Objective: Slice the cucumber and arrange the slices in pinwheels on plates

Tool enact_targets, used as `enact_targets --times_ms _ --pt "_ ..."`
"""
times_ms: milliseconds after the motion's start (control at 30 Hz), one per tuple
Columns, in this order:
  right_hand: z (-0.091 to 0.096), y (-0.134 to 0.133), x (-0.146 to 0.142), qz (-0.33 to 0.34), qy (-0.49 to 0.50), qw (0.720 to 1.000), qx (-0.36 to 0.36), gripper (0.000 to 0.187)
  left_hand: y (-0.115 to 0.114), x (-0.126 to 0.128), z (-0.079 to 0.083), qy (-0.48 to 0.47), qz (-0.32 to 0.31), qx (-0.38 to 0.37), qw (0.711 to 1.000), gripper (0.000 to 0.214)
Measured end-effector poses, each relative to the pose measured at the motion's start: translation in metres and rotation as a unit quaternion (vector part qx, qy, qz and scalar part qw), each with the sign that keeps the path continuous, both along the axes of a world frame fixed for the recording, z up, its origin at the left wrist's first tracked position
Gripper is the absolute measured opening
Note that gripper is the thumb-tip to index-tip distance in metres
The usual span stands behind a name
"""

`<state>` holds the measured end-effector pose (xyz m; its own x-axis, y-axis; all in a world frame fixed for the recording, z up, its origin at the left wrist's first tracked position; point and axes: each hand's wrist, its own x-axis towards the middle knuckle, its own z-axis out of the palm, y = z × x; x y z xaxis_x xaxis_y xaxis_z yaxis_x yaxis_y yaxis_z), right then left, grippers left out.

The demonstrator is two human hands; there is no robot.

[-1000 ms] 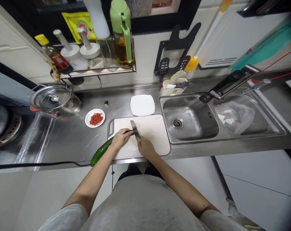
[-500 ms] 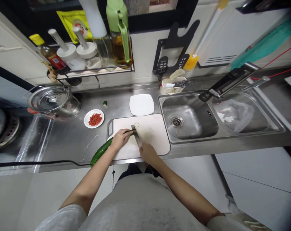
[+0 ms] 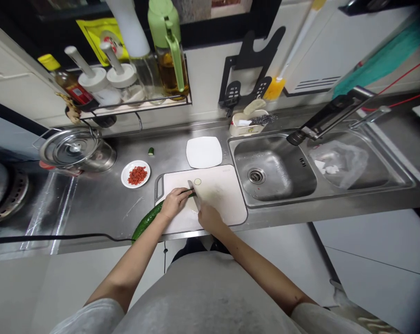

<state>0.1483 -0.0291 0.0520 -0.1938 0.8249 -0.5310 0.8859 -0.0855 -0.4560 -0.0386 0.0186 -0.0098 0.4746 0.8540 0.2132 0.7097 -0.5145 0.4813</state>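
Observation:
A long green cucumber (image 3: 148, 221) lies slantwise, partly over the left side of the white cutting board (image 3: 231, 208). My left hand (image 3: 175, 202) is closed over its far end, fingers pressed down on it. My right hand (image 3: 210, 219) is wrapped round the handle of a knife (image 3: 196, 198); the handle is hidden in the fist. The blade stands at the cucumber's end, right beside my left fingertips. One round cucumber slice (image 3: 198, 182) lies flat on the board just beyond the blade's tip.
A white plate of chopped red pieces (image 3: 136, 184), a cucumber stub (image 3: 151, 151) and a white square plate (image 3: 204, 152) sit behind the board. The sink (image 3: 276, 199) is to the right, a steel pot (image 3: 104, 155) to the left. A black cord (image 3: 74, 235) crosses the counter's front.
The knife and my right hand have shifted slightly left and toward the cucumber's end. My left hand stays on the cucumber, almost unmoved. The view has shifted slightly.

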Motion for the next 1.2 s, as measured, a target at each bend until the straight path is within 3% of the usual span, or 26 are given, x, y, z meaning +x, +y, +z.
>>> enact_targets --times_ms 267,633,833,933,1000,1067,1133,1200 --pt "-0.012 0.001 -0.010 -0.015 -0.010 1.000 -0.004 0.025 0.000 0.000 0.001 -0.006 0.004 -0.010 1.000 0.031" --pt "-0.013 0.008 -0.015 -0.023 -0.020 0.999 0.031 0.024 0.000 0.001 0.002 -0.011 0.003 -0.014 1.000 0.031" --pt "0.000 0.001 0.019 -0.004 -0.080 0.995 0.067 0.029 -0.003 0.004 0.010 -0.008 0.029 -0.044 0.999 0.032" --pt "0.007 -0.004 0.047 0.009 -0.159 0.981 0.112 0.035 0.000 0.007 0.016 -0.045 0.109 -0.048 0.992 0.038" --pt "0.009 -0.005 0.064 0.023 -0.187 0.969 0.158 0.036 0.004 0.010 0.024 -0.104 0.186 -0.049 0.976 0.041" --pt "0.008 -0.005 0.079 0.034 -0.195 0.959 0.203 0.039 0.010 0.015 0.034 -0.156 0.223 -0.067 0.960 0.042" --pt "0.006 -0.006 0.089 0.040 -0.192 0.951 0.238 0.041 0.016 0.024 0.046 -0.173 0.186 -0.105 0.962 0.038" --pt "0.004 -0.007 0.095 0.046 -0.185 0.946 0.264 0.043 0.020 0.034 0.057 -0.156 0.106 -0.143 0.972 0.036"
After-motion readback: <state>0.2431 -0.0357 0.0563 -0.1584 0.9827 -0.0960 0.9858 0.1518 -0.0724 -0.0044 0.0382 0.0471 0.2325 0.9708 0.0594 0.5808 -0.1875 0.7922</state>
